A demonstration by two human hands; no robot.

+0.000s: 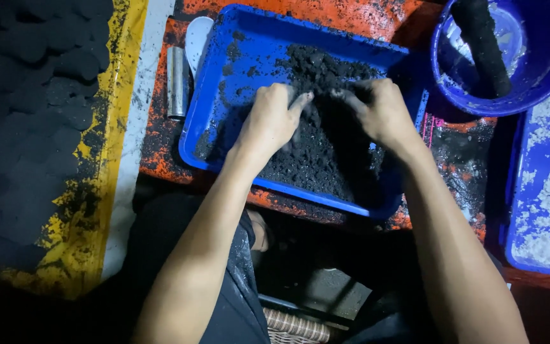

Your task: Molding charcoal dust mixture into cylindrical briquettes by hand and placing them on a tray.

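Both hands dig into the black powder (pixel 326 153) heaped along the blue tray's (pixel 237 38) right side. The left hand (pixel 268 121) and right hand (pixel 383 111) seemingly clench it, fingers curled.

Left hand (pixel 270 121), right hand (pixel 380 111): forearms extended, fingers curled downward, close together.
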